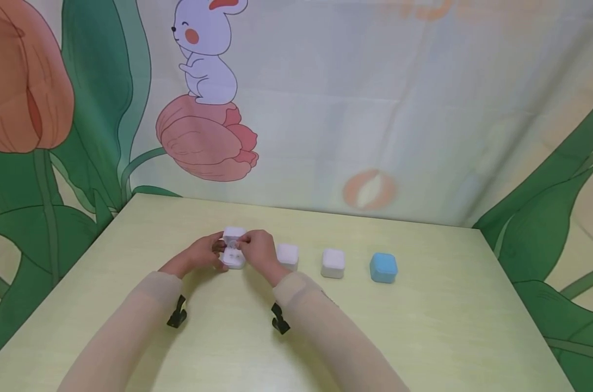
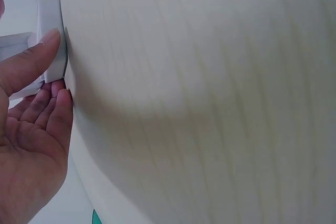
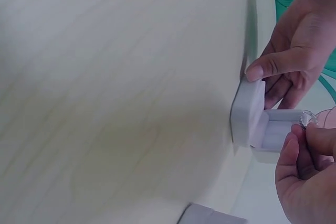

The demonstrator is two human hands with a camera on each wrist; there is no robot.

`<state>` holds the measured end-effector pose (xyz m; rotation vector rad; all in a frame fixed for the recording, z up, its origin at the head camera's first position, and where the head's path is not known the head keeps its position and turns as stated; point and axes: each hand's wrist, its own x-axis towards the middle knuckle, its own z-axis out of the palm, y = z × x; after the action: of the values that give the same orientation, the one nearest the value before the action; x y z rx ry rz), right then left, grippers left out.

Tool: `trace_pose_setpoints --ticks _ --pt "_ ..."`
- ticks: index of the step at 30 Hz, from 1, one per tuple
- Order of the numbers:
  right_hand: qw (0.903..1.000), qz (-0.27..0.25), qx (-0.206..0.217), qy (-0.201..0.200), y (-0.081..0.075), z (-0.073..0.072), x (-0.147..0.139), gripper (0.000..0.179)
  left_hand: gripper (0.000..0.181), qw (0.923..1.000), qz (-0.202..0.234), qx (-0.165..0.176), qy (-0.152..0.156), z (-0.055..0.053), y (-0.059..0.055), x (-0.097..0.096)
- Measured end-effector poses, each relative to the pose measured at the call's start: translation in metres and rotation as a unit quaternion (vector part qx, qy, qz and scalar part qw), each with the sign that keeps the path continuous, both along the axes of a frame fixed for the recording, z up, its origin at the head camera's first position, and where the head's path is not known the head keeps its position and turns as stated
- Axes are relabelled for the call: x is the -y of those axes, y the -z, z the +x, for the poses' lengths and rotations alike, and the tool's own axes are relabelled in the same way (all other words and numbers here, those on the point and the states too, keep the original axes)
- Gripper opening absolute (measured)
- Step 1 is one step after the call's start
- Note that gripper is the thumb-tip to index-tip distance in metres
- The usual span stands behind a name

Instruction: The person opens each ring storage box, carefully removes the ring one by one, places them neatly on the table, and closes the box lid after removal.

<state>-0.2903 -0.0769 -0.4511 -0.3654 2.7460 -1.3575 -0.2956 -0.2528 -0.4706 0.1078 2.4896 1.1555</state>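
A small white ring box [image 1: 234, 260] stands with its lid raised on the left part of the table. My left hand [image 1: 203, 253] steadies it from the left side, thumb on the base [image 2: 51, 14] and the other fingers curled behind. From the right, my right hand [image 1: 259, 250] reaches in front of the raised lid [image 3: 277, 129]. Between its thumb and fingertips it pinches a thin, sparkling silver ring [image 3: 310, 115]. In the head view the fingers mostly hide this ring.
Right of the hands, a closed white box [image 1: 288, 255] is partly covered by the right hand. Another white box [image 1: 333, 263] and a light blue box [image 1: 383, 267] continue the row. A printed curtain [image 1: 316, 109] hangs behind the table [image 1: 443, 326].
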Motion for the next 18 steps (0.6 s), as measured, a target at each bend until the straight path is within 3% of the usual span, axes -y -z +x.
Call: trace_pose_setpoints --ticks 18 --pt "0.9995 -0.029 0.008 0.007 -0.022 -0.002 -0.005 0.016 0.100 0.9999 0.007 -0.006 0.006 -0.003 0.003 0.002"
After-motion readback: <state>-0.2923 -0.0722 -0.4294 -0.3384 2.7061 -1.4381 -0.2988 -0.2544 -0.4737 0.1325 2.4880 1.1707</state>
